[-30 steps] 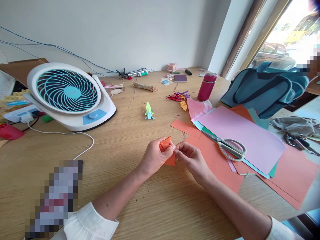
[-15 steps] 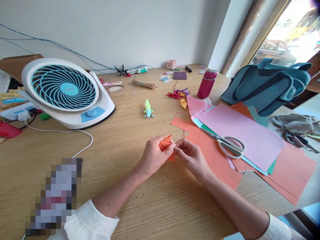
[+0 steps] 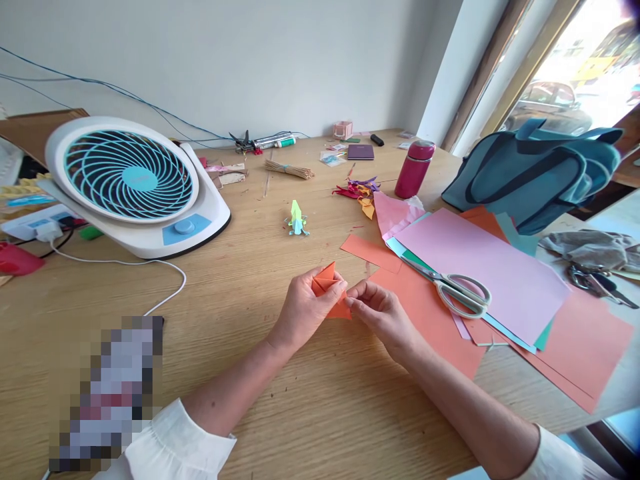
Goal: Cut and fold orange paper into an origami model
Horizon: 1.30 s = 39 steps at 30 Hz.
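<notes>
Between thumb and fingers, my left hand grips a small piece of folded orange paper, its pointed tip sticking up and a lower part hanging below the thumb. My right hand pinches the right edge of the same paper with thumb and forefinger, its other fingers curled. Part of the folds is hidden behind my left thumb. Beyond my hands a small green and light-blue origami figure stands on the wooden table.
Scissors lie on stacked coloured sheets, pink paper uppermost, right of my hands. A red bottle and a teal bag stand behind. Leftward are a fan, its white cord and a blurred-out object.
The folded orange paper has turned and tilted in my left hand, its tip now further left. My right fingertips have shifted slightly left and down along its edge.
</notes>
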Each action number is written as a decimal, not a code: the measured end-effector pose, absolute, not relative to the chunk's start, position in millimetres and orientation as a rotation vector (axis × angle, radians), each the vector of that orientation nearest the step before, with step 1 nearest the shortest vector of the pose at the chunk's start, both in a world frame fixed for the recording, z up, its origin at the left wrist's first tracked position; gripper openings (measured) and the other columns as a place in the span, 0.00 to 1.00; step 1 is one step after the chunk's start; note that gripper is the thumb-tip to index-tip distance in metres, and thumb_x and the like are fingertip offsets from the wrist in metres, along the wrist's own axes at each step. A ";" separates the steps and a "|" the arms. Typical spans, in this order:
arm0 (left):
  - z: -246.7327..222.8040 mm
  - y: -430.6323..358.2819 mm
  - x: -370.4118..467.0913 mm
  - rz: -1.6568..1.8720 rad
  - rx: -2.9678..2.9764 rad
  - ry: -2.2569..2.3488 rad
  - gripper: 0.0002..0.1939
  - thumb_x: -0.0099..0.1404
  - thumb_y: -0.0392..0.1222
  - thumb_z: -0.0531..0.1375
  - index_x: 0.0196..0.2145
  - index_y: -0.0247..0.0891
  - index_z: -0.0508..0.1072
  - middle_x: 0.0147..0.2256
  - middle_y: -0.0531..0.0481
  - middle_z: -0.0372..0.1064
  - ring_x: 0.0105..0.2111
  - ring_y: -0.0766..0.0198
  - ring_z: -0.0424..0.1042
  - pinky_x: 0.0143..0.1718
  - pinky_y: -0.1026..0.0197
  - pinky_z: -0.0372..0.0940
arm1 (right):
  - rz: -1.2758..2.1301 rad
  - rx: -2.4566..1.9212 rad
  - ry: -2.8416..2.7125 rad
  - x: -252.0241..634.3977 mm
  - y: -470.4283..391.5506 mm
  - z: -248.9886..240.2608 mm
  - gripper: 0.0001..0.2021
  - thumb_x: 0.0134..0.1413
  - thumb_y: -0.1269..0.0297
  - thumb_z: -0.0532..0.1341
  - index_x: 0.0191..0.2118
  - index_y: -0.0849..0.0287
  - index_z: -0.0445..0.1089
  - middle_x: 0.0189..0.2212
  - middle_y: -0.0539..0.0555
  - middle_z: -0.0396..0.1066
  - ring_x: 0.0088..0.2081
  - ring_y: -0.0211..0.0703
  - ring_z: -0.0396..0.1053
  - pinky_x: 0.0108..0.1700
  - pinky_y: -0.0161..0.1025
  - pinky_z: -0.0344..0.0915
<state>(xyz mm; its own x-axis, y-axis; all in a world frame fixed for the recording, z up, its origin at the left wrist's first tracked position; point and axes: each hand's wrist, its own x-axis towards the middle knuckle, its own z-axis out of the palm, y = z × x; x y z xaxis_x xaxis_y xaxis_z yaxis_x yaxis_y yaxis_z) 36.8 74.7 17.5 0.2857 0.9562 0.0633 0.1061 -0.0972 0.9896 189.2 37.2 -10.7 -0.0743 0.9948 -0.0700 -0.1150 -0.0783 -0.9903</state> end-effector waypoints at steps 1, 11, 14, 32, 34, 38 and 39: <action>17.4 75.4 36.4 1.008 1.475 1.051 0.09 0.61 0.44 0.63 0.29 0.36 0.70 0.25 0.56 0.66 0.25 0.70 0.64 0.31 0.67 0.62 | 1.373 -1.147 -1.139 189.2 37.1 -11.1 0.18 0.50 0.47 0.67 0.30 0.58 0.68 0.23 0.47 0.62 0.25 0.35 0.55 0.28 0.36 0.50; 21.4 79.6 30.5 1.112 1.432 1.054 0.10 0.63 0.46 0.63 0.29 0.36 0.70 0.25 0.57 0.63 0.25 0.71 0.62 0.30 0.68 0.61 | 1.336 -1.158 -1.187 188.1 37.3 -19.9 0.17 0.52 0.49 0.66 0.30 0.58 0.68 0.24 0.47 0.64 0.26 0.35 0.56 0.28 0.35 0.51; 22.0 81.3 30.1 1.122 1.407 1.041 0.11 0.62 0.47 0.64 0.30 0.36 0.71 0.25 0.56 0.64 0.26 0.70 0.62 0.30 0.68 0.60 | 1.310 -1.183 -1.228 188.2 36.3 -21.9 0.16 0.54 0.49 0.65 0.31 0.58 0.68 0.25 0.48 0.65 0.26 0.36 0.57 0.27 0.35 0.52; 13.9 81.7 31.0 0.792 1.558 1.017 0.13 0.58 0.46 0.64 0.23 0.35 0.70 0.23 0.55 0.63 0.25 0.68 0.62 0.28 0.67 0.58 | 1.220 -1.162 -1.269 188.2 35.6 -23.8 0.16 0.57 0.48 0.63 0.30 0.56 0.67 0.24 0.47 0.63 0.26 0.36 0.57 0.27 0.34 0.54; 10.7 82.3 30.1 0.765 1.565 1.073 0.15 0.57 0.47 0.65 0.22 0.36 0.67 0.21 0.56 0.59 0.24 0.69 0.59 0.26 0.67 0.56 | 1.217 -1.163 -1.273 188.2 35.6 -24.2 0.16 0.58 0.48 0.62 0.30 0.56 0.66 0.24 0.48 0.63 0.26 0.37 0.56 0.27 0.35 0.53; 10.4 81.9 28.3 0.754 1.622 1.097 0.17 0.58 0.48 0.64 0.20 0.37 0.63 0.20 0.57 0.54 0.23 0.70 0.55 0.25 0.66 0.53 | 1.237 -1.181 -1.255 188.2 35.8 -25.4 0.16 0.57 0.47 0.63 0.32 0.56 0.68 0.25 0.48 0.65 0.25 0.37 0.57 0.27 0.35 0.54; 11.2 81.6 28.3 0.760 1.635 1.097 0.18 0.58 0.47 0.64 0.19 0.37 0.63 0.20 0.57 0.54 0.22 0.70 0.55 0.24 0.66 0.52 | 1.233 -1.174 -1.252 188.3 35.8 -25.7 0.16 0.56 0.47 0.64 0.32 0.56 0.68 0.25 0.48 0.65 0.25 0.37 0.58 0.27 0.35 0.55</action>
<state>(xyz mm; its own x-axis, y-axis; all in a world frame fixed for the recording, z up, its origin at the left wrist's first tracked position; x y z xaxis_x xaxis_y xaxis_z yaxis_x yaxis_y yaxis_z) 28.3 81.6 11.2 0.3948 0.9185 -0.0235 0.3004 -0.1049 0.9480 188.3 35.8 -25.7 -0.0480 0.9987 0.0159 -0.0006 0.0159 -0.9999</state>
